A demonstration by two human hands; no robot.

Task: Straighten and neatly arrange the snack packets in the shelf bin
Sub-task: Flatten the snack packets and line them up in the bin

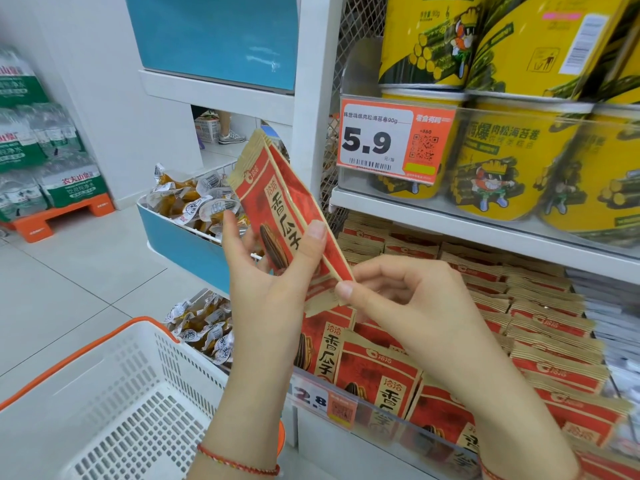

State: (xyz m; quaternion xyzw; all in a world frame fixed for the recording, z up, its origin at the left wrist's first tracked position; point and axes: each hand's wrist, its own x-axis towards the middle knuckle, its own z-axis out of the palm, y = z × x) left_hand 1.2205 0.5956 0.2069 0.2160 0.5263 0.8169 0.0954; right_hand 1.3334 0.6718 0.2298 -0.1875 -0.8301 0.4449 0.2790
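My left hand (266,282) grips a small stack of red and tan sunflower seed packets (277,206), held up and tilted in front of the shelf. My right hand (398,299) pinches the lower right edge of that stack between thumb and forefinger. Below and behind my hands, the shelf bin (381,415) with a clear front wall holds several rows of the same red packets (540,344); the front ones stand upright and lean unevenly.
Yellow seaweed roll tubs (502,161) fill the shelf above, behind a 5.9 price tag (381,140). A white basket with an orange rim (114,403) sits at lower left. Blue bins of clear-wrapped snacks (194,202) stand to the left. Water bottle packs (41,150) stack at far left.
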